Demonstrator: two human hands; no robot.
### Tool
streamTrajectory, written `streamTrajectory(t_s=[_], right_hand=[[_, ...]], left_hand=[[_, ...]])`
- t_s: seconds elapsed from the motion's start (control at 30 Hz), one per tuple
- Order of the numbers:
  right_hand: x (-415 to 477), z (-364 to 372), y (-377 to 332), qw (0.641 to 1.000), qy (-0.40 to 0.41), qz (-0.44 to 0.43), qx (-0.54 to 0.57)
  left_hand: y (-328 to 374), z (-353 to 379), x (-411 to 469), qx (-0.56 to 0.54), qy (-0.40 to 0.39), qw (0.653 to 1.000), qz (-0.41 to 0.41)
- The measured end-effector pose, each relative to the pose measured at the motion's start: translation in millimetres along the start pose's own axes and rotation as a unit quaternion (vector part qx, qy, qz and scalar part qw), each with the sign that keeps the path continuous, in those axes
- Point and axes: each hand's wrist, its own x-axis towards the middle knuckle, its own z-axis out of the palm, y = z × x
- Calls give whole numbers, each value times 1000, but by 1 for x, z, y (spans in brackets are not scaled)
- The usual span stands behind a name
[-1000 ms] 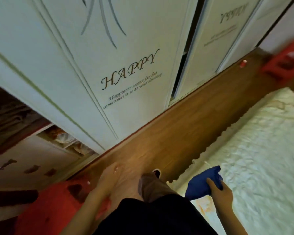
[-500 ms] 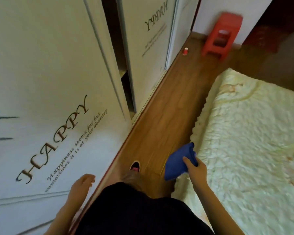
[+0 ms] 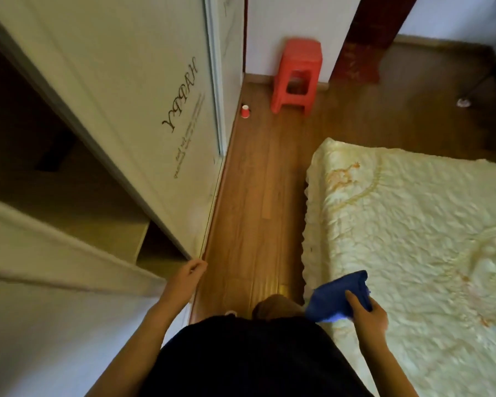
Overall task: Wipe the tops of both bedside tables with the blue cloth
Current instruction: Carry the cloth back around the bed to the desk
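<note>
Head view: crumpled blue cloth (image 3: 340, 296) pinched in right hand (image 3: 367, 316), over edge of cream quilted bed (image 3: 413, 224). Left hand (image 3: 188, 275) loosely curled, empty, beside white wardrobe door (image 3: 143, 110). No bedside table visible. Risk of tripping on red plastic stool (image 3: 297, 78) down narrow wooden floor (image 3: 255, 196)

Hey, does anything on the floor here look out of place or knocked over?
Yes: a small red cup lies tipped on its side on the wooden floor, beside the wardrobe door and left of the red stool. No spill is visible around it.
</note>
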Motion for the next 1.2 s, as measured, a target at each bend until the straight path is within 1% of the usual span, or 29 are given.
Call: streamTrajectory(t_s=[0.07,0.13,0.23,0.3,0.43,0.57,0.7,0.8,0.9,0.97,1.2], right_hand=[[24,6,-17,999,34,16,8],[48,15,-38,998,56,25,3],[94,36,-72,997,68,39,18],[132,53,-100,997,63,32,19],[204,88,-170,999,24,23,12],[269,120,-252,999,-48,-17,3],[330,157,-326,996,-80,-44,-13],[377,186,-372,995,-90,-52,-12],[430,211,-408,996,-74,-45,-21],[460,222,-436,998,-57,-35,-13],[552,224,-524,997,40,35,52]], left_hand=[[32,-2,41,3,-14,1000,4],[58,-3,80,31,-22,999,9],[88,-4,137,66,-32,997,18],[106,-3,171,77,-24,997,13],[140,-5,218,73,15,997,-18],[174,-11,265,53,55,995,-60],[212,-16,319,24,88,991,-95],[243,-20,373,4,94,990,-109],[284,-22,443,0,82,991,-108],[322,-23,494,7,70,994,-89],[496,-30,670,59,-15,998,1]])
